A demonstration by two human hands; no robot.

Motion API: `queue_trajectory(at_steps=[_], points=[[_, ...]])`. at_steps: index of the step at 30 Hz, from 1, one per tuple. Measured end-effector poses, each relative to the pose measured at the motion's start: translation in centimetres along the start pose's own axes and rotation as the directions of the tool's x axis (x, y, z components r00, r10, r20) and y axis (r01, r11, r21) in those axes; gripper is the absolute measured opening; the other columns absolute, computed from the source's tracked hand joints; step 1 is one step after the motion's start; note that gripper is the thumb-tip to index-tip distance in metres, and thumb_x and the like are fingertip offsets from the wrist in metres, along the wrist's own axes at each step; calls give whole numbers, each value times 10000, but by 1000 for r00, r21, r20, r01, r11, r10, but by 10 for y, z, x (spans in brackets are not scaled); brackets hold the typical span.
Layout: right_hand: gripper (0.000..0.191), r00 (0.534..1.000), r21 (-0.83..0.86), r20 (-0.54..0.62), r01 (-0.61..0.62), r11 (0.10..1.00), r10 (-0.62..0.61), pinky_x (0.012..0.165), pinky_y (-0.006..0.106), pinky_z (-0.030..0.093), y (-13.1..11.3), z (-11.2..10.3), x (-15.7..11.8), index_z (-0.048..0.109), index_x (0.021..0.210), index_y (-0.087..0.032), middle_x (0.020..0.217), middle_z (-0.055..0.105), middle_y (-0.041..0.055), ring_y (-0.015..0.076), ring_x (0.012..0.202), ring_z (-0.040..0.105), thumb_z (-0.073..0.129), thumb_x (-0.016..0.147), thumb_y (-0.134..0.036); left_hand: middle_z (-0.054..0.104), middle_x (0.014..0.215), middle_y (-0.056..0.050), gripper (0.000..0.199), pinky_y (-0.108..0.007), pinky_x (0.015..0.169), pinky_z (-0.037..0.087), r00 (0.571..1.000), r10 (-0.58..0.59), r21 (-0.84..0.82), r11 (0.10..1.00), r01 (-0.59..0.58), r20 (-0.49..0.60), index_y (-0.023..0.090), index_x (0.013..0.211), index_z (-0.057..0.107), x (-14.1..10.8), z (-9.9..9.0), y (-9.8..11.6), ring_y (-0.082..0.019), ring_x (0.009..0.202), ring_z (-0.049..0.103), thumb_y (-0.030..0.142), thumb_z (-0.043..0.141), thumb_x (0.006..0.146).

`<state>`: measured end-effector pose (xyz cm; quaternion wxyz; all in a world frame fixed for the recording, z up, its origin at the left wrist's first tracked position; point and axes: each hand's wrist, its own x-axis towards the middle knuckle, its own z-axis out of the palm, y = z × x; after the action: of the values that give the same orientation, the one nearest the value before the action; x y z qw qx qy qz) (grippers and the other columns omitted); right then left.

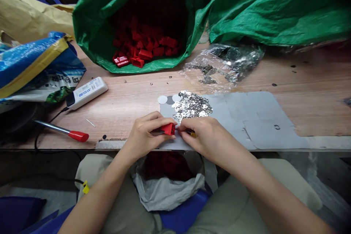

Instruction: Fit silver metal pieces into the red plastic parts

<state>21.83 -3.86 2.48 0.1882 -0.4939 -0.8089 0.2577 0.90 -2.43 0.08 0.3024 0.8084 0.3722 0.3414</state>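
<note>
Near the table's front edge, my left hand [149, 131] pinches a small red plastic part [168, 129] between thumb and fingers. Just to its right, my right hand [201, 133] is closed round a thin tool with a yellow and black handle [193, 134]; the tool's tip points at the red part's right side. Behind both hands a pile of small shiny metal pieces [192, 105] lies on a grey sheet [233, 113].
A green sack [95, 18] full of red parts [145, 55] lies open behind. Beside it are a clear plastic bag [225, 65], a white power strip [90, 91] and a red-handled rod [78, 136]. A white bag [170, 193] hangs below the table edge.
</note>
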Motion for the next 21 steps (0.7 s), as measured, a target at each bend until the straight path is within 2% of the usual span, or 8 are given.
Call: queue_trajectory(at_steps=[7, 14, 21], points=[[184, 1000, -9, -3, -15, 1000, 15, 576, 257, 293, -3, 3, 0, 614, 719, -191, 644, 628, 1, 148, 589, 519, 564, 811, -40, 647, 877, -26, 273, -227, 684, 485, 1000, 16, 12, 1000, -16, -4, 219, 1077, 744, 0, 0, 0, -130, 770, 627, 268, 778, 811], [166, 997, 144, 75, -17, 989, 7, 583, 238, 338, 6, -7, 2, 647, 730, -186, 643, 623, -22, 129, 588, 539, 582, 839, -80, 653, 878, -27, 272, -231, 700, 481, 1000, -11, 3, 1000, 11, -9, 207, 1060, 746, -1, 0, 0, -134, 777, 629, 237, 791, 794], [170, 995, 115, 88, -57, 992, 47, 575, 244, 327, 2, -8, 1, 658, 733, -178, 624, 604, -23, 130, 583, 525, 578, 853, -87, 642, 873, -20, 271, -222, 692, 469, 1000, -31, -21, 999, 30, -5, 210, 1068, 745, -1, 0, 2, -126, 771, 620, 225, 785, 800]])
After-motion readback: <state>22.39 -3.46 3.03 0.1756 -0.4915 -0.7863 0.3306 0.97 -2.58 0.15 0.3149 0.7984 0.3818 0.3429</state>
